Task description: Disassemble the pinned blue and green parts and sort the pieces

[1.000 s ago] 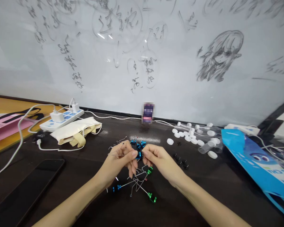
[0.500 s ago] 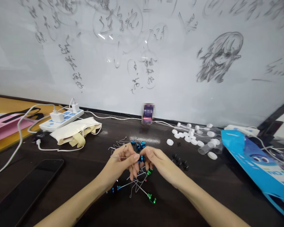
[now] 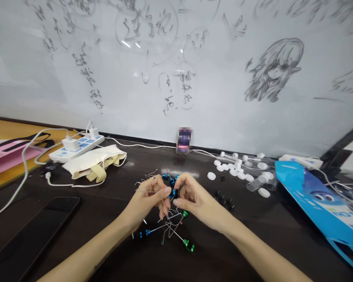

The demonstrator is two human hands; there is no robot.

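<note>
My left hand (image 3: pixel 148 201) and my right hand (image 3: pixel 195 200) meet over the dark table, fingers pinched together on a small blue metal piece (image 3: pixel 172 192) with a thin wire on it. Just below the hands lies a tangle of bent wires (image 3: pixel 169 227) carrying blue pieces (image 3: pixel 144 234) and green pieces (image 3: pixel 189 245). More blue pieces (image 3: pixel 169 177) lie just beyond my fingertips. Several small black parts (image 3: pixel 224 199) rest to the right of my right hand.
A black phone (image 3: pixel 44 227) lies at the left. A cream cloth bag (image 3: pixel 94 162) and a white power strip (image 3: pixel 76 145) with cables sit at the back left. White caps and clear tubes (image 3: pixel 244 168) lie at the back right, beside a blue plastic bag (image 3: pixel 317 199). A whiteboard (image 3: pixel 176 70) stands behind.
My right hand has turned, its fingers now curled over the blue piece from the right. My left hand has kept its pinch and hardly moved.
</note>
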